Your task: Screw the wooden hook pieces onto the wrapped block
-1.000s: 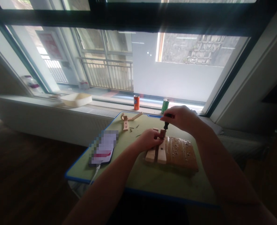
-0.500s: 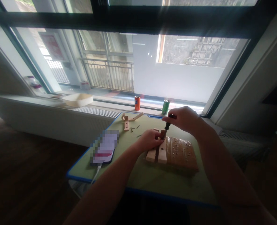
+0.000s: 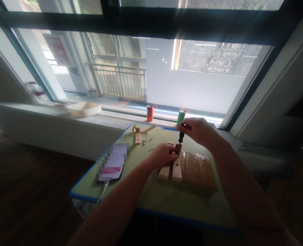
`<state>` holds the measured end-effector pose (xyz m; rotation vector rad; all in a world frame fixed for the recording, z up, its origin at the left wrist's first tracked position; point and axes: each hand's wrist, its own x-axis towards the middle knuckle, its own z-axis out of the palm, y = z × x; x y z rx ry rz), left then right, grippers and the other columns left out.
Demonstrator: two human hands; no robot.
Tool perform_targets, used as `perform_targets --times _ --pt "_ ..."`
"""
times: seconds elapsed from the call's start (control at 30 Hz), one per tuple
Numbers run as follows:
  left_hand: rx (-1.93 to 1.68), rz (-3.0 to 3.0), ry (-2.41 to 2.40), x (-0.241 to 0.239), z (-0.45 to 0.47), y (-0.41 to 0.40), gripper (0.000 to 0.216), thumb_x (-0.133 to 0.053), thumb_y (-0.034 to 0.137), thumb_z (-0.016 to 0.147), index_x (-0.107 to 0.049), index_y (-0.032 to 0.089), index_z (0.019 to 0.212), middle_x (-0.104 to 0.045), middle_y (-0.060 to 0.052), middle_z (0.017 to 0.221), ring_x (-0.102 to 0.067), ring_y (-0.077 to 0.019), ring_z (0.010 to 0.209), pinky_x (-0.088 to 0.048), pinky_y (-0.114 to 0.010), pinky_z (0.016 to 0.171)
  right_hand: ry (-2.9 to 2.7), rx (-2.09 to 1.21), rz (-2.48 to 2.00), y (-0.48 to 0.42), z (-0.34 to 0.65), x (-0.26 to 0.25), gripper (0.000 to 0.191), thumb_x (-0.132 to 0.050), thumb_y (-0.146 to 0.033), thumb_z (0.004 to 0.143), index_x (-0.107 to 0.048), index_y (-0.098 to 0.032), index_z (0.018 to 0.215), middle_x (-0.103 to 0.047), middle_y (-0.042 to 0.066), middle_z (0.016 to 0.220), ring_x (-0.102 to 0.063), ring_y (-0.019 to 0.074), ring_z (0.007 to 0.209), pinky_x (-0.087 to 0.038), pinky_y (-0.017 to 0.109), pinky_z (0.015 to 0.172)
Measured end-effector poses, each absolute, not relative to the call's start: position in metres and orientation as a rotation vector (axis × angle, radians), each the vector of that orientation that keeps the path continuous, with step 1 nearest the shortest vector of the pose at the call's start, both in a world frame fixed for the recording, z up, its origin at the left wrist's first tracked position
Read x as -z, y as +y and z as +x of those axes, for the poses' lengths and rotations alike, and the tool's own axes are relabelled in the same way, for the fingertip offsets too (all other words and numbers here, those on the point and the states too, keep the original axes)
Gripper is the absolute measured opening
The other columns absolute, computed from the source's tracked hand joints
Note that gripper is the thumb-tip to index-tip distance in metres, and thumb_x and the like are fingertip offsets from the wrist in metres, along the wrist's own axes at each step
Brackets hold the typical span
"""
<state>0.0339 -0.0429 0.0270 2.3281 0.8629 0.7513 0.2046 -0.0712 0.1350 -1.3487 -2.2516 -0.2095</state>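
My left hand (image 3: pixel 163 155) is closed on a small dark wooden piece (image 3: pixel 177 149) that stands on two pale wooden slats (image 3: pixel 172 172). My right hand (image 3: pixel 198 130) grips the handle of a dark screwdriver (image 3: pixel 180 136), held upright with its tip down on that piece. The slats lie against a brown board with holes (image 3: pixel 197 170) on the green table top (image 3: pixel 166 194).
A phone (image 3: pixel 111 163) with a white cable lies at the table's left edge. Loose wooden parts (image 3: pixel 138 132) and small screws sit at the far left corner. An orange can (image 3: pixel 149 113), a green can (image 3: pixel 180 117) and a cream tray (image 3: pixel 84 108) stand on the window sill.
Both hands have stayed on the piece and the screwdriver. My right hand has shifted slightly on the handle, and the view has moved a little.
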Motion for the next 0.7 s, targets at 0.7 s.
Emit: perform_targets --times 0.7 --pt "-0.693 2.385 0.788 -0.0287 0.0315 -0.0427 0.023 -0.056 0.034 0.079 -0.072 0.022 0.091 -0.064 -0.002 0.091 -0.058 -0.0137 0.075 -0.043 -0.024 0.071 -2.263 0.250 -1.346 -0.0682 0.2029 -0.1329 0.034 -0.048 -0.045 0.085 -0.068 -0.019 0.087 -0.065 0.003 0.070 -0.053 0.0119 0.058 -0.036 0.025 0.055"
